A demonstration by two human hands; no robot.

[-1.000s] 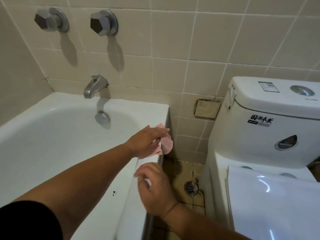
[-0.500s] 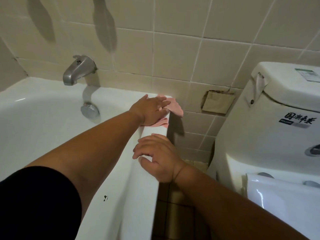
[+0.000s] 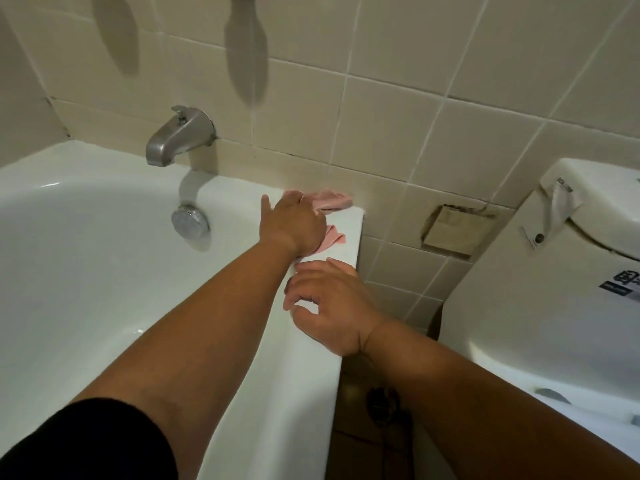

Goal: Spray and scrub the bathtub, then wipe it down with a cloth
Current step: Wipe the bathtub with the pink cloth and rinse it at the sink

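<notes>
The white bathtub (image 3: 86,271) fills the left side, its flat rim (image 3: 346,233) running away to the tiled wall. A pink cloth (image 3: 332,199) lies on the far corner of the rim, pressed flat under my left hand (image 3: 294,223), whose fingers reach toward the wall. Pink edges stick out beyond and to the right of that hand. My right hand (image 3: 329,310) rests on the rim just nearer to me, fingers loosely bent on the white surface, holding nothing.
A metal spout (image 3: 178,135) juts from the wall above a round overflow plate (image 3: 189,221). A white toilet tank (image 3: 561,258) stands close on the right. A floor drain (image 3: 381,407) lies in the narrow tiled gap between tub and toilet.
My left hand carried the cloth from the rim's outer edge up to the far corner by the wall and flattened it there. My right hand settled onto the rim behind it.
</notes>
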